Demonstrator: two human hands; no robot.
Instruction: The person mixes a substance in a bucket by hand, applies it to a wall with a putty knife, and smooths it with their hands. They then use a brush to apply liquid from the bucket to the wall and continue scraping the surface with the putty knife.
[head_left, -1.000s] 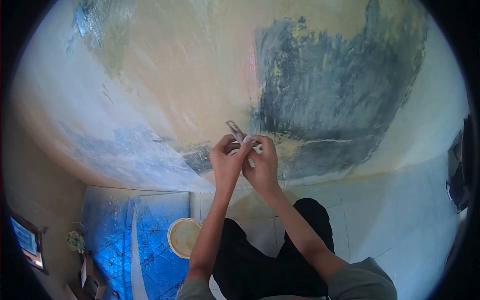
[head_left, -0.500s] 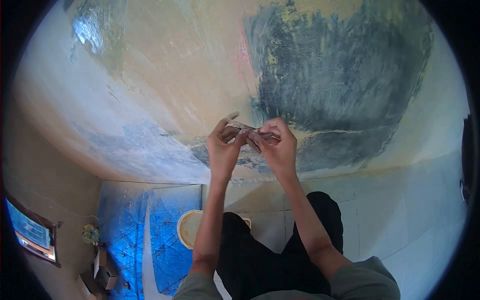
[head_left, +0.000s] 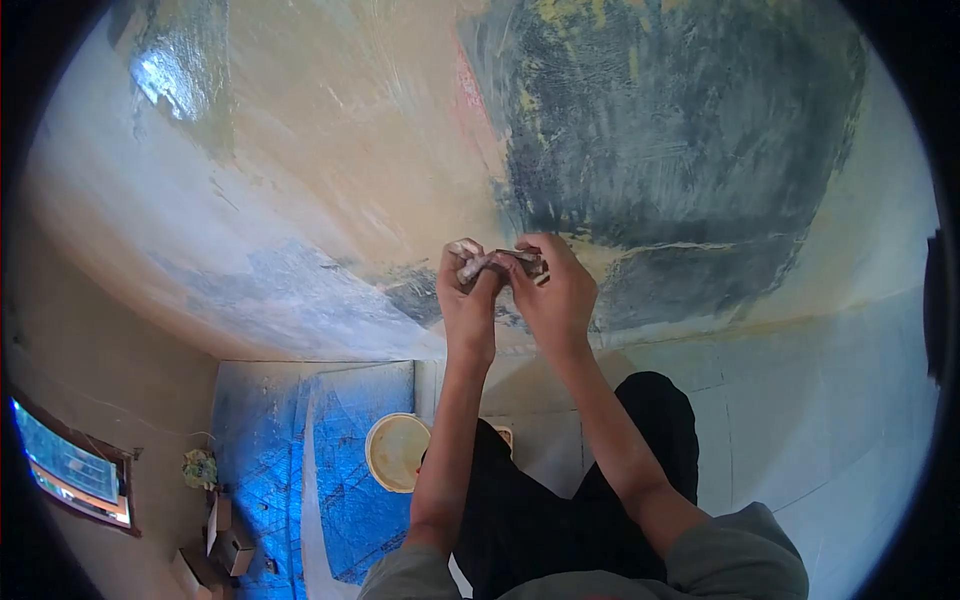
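Observation:
Both of my hands meet in front of a patchy wall, their fingertips close together. My left hand is closed, with its dusty, whitish-smeared fingers curled inward. Fingers bent, my right hand pinches beside it, thumb against the left fingertips. Something thin and greyish may lie between the fingers, but it is too small and covered to name. Behind the hands the wall changes from beige to a rough dark grey area with a pale crack line.
A round cream tub stands by my left leg on a blue sheet. Light tiles cover the floor to the right. Cardboard boxes and a window are at the far left.
My left hand has shifted right and its fingers have curled in more. The right hand stays close to it. The whole view has moved slightly.

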